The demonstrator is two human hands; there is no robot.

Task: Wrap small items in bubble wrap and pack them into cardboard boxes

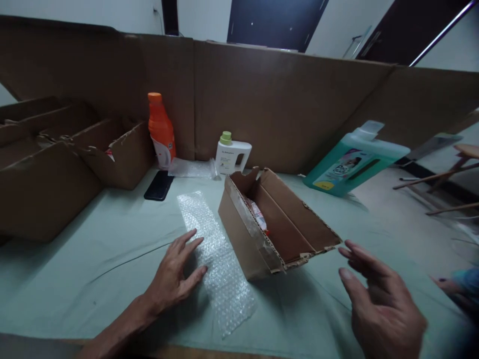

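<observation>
A long strip of bubble wrap (pixel 215 259) lies flat on the pale green cloth. My left hand (pixel 175 267) is over its left edge, fingers apart and holding nothing; whether the fingertips touch the wrap I cannot tell. Right of the strip stands an open cardboard box (pixel 239 239), set at an angle, its top uncovered. Inside it a small white and red packet (pixel 259 217) shows in part. My right hand (pixel 381 304) is just off the box's near right corner, thumb and fingers spread with nothing between them.
Behind stand an orange bottle (pixel 161 132), a white bottle with a green cap (pixel 228 154) and a large teal jug (pixel 348 159). A folded clear plastic piece (pixel 192 168) and a dark phone (pixel 159 185) lie near them. More cardboard boxes (pixel 48 189) are at left; a cardboard wall (pixel 269 99) closes the back.
</observation>
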